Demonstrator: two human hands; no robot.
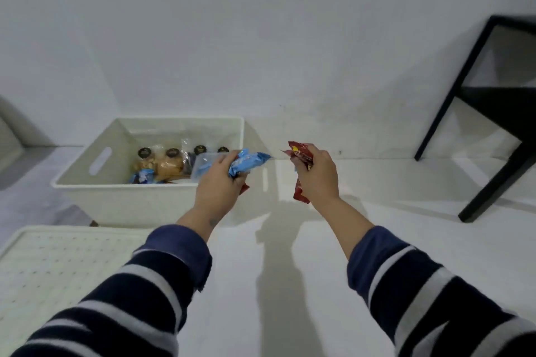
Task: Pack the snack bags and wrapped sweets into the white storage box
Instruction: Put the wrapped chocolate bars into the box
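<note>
The left hand (pixel 218 182) grips crinkly blue snack wrappers (pixel 246 164) right over the open white plastic storage box (pixel 150 203) at middle left, while the right hand (pixel 317 175) squeezes red wrapped sweets (pixel 301 153) just beside it, farther away.

The storage box (pixel 124 200) is creamy white; inside it, clear bags (pixel 169 164) show tan and golden snacks under round black labels with gold print, and a small blue wrapper (pixel 142 176) lies near its front wall; the left hand (pixel 219 184) holds bright blue wrappers (pixel 246 164) above the box's right rim; right of the box, the right hand (pixel 317 175) holds dark red wrappers (pixel 301 153) marked with yellow; both sleeves (pixel 139 293) are navy with pale grey stripes; in front of the box lies a white lid (pixel 58 266) patterned with rows of small dots; far right of the box stands a black frame (pixel 452 101).
</note>
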